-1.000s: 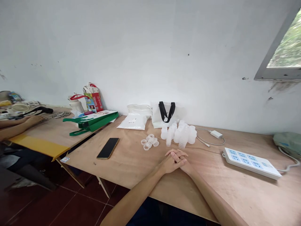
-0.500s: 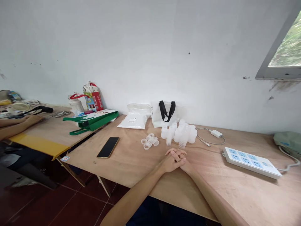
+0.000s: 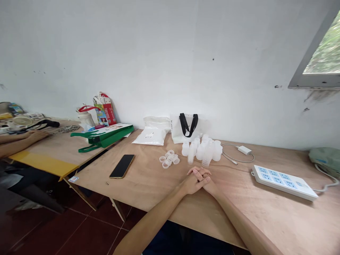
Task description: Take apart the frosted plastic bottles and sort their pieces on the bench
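My left hand [image 3: 190,184] and my right hand [image 3: 210,187] are clasped together on the wooden table, fingers interlaced and closed. No object shows between them, though the palms are hidden. Just beyond the fingertips stands a cluster of translucent white plastic bottles [image 3: 201,148], with ribbed stacks of clear rings or caps [image 3: 206,158] at its front. Left of these lies a loose group of several clear plastic rings [image 3: 169,159]. A black-screened phone [image 3: 122,166] lies flat farther left.
Behind the bottles are a white bag with black handles [image 3: 176,132] and a white plastic packet [image 3: 150,136]. A charger with cable [image 3: 244,150] and a power strip [image 3: 284,182] lie to the right. On the neighbouring table are a green bag [image 3: 106,140] and another person's hands [image 3: 37,135].
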Available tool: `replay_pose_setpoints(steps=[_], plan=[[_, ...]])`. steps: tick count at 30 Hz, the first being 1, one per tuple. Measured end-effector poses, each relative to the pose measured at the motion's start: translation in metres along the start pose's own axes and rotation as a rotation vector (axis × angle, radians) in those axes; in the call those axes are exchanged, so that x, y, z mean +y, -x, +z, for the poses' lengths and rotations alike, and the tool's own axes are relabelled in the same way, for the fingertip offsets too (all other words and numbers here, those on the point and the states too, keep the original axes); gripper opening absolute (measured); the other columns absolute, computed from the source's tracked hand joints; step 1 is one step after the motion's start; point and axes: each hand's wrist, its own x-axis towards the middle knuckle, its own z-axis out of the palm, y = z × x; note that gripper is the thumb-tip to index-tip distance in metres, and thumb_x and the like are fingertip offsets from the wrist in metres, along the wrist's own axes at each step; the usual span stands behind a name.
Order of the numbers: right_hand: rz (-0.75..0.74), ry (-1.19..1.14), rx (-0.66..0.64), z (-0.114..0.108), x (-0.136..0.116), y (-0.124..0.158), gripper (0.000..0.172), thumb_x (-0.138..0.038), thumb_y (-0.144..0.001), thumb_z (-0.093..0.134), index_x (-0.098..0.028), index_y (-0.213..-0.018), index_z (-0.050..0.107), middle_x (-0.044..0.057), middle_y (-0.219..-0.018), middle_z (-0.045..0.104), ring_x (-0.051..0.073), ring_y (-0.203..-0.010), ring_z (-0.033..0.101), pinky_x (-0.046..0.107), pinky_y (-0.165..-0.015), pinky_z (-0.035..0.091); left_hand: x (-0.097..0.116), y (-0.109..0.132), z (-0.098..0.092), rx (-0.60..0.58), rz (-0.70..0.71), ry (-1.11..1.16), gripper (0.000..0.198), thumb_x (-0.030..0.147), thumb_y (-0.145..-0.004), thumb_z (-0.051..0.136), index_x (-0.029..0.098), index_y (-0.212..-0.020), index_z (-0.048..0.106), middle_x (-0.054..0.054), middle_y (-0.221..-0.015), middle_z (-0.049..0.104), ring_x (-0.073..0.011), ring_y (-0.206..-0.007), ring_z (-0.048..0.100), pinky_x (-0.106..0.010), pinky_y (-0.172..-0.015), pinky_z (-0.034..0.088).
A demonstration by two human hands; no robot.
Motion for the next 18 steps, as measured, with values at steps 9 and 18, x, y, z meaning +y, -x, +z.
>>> replay_pose_setpoints(steps=[9, 18], plan=[[0.039, 0.011, 0.002, -0.002, 0.008, 0.009, 0.023, -0.044, -0.092, 0.054, -0.030, -0.091, 0.072, 0.008, -0.077, 0.060, 0.029, -0.082, 0.063, 0.045, -0.068, 0.055, 0.000, 0.000, 0.001, 0.011, -0.001, 0.010, 0.041, 0.043, -0.100, 0.043, 0.023, -0.133, 0.057, -0.009, -0.129, 0.061, -0.0240, -0.119, 0.058, -0.040, -0.103, 0.047], [-0.002, 0.207, -0.008, 0.014, 0.007, 0.004, 0.019, -0.037, -0.099, 0.054, -0.026, -0.108, 0.069, 0.007, -0.108, 0.066, 0.021, -0.095, 0.065, 0.036, -0.080, 0.057, -0.003, -0.001, 0.001, 0.010, -0.017, -0.003, 0.041, 0.045, -0.099, 0.047, 0.024, -0.134, 0.055, -0.009, -0.127, 0.061, -0.0247, -0.119, 0.058, -0.040, -0.100, 0.049]])
